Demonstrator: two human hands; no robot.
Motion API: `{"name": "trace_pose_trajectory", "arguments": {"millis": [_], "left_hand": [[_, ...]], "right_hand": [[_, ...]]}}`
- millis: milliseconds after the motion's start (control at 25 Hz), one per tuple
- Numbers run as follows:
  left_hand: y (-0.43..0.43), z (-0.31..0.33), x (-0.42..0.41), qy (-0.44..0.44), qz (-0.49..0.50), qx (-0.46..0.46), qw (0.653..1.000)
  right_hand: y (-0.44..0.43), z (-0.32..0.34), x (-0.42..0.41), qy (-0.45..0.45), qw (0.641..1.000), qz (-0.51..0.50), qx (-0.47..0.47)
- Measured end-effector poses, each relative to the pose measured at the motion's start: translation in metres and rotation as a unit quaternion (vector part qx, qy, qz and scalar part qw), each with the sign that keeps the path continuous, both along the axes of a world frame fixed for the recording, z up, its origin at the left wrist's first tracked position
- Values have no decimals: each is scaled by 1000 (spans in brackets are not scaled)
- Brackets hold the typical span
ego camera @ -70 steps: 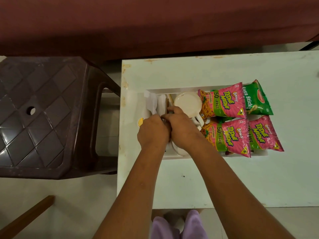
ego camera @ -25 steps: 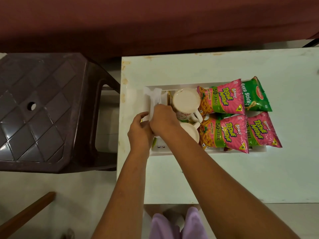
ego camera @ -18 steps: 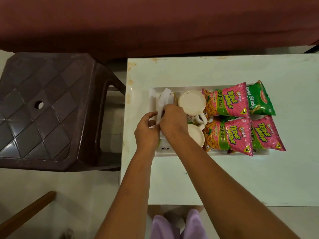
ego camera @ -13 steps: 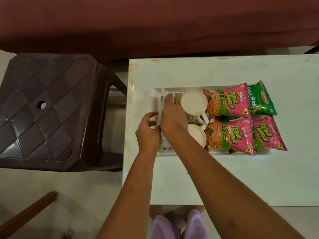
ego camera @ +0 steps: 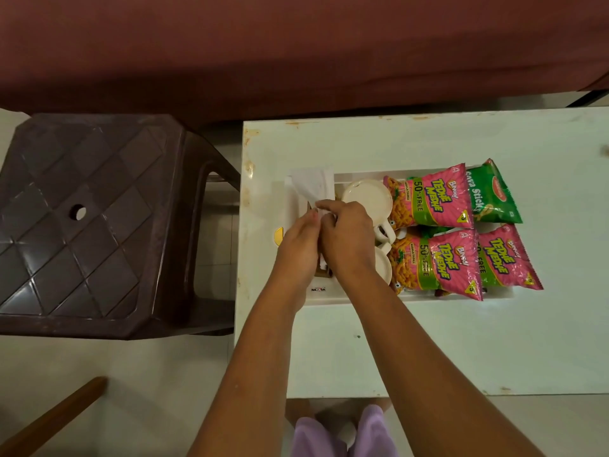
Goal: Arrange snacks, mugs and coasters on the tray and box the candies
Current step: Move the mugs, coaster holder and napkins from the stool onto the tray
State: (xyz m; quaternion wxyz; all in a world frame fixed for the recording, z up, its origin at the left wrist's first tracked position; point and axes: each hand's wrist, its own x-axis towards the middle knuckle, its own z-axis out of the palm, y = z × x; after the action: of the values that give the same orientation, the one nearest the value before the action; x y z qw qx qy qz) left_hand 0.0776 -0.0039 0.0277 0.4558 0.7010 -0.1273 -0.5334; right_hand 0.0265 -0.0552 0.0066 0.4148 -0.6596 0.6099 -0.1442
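Observation:
A white tray [ego camera: 428, 296] lies on the white table [ego camera: 395, 351]. Its right half holds three pink snack packets [ego camera: 438, 197] [ego camera: 441, 263] [ego camera: 509, 258] and a green one [ego camera: 494, 192]. Beside them stand two white mugs, one far [ego camera: 365, 197] and one near [ego camera: 383, 266]. At the tray's left end, my left hand [ego camera: 296, 249] and my right hand [ego camera: 349, 237] meet, fingertips pinching a white paper piece [ego camera: 309, 185] that runs to the far-left corner. A small yellow round thing [ego camera: 278, 235] peeks out left of my left hand. The hands hide what is under them.
A dark brown plastic stool [ego camera: 82, 209] stands close to the table's left edge. A maroon cloth surface [ego camera: 296, 44] runs along the back. A wooden pole [ego camera: 49, 420] lies on the floor at lower left. My lilac-clad knees [ego camera: 342, 433] are below the table's front edge.
My left hand has moved right to join my right hand on the white paper piece. The paper, upright earlier, now lies lower toward the tray's far-left corner.

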Motion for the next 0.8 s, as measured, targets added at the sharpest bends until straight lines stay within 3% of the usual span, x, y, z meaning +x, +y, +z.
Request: {"name": "trace_pose_trajectory", "arguments": {"millis": [120,280,440,600,680,800], "left_hand": [[2,-1,0,154,44,-7,987],[-1,3,0,215,48,-10,976],[-7,13,-1,165,37,50,984],[-14,23,-3,-43,-28,94,994],[-17,23,-10,-59,-61,95,992],[-19,21,-8,17,-29,85,996]], "right_hand": [[4,-5,-2,26,999,38,-10],[5,-7,-2,71,994,67,-40],[3,-10,-6,54,995,69,-45],[13,-18,-5,51,989,130,-58],[22,-11,-2,12,986,158,-58],[20,-17,0,49,980,188,-41]]}}
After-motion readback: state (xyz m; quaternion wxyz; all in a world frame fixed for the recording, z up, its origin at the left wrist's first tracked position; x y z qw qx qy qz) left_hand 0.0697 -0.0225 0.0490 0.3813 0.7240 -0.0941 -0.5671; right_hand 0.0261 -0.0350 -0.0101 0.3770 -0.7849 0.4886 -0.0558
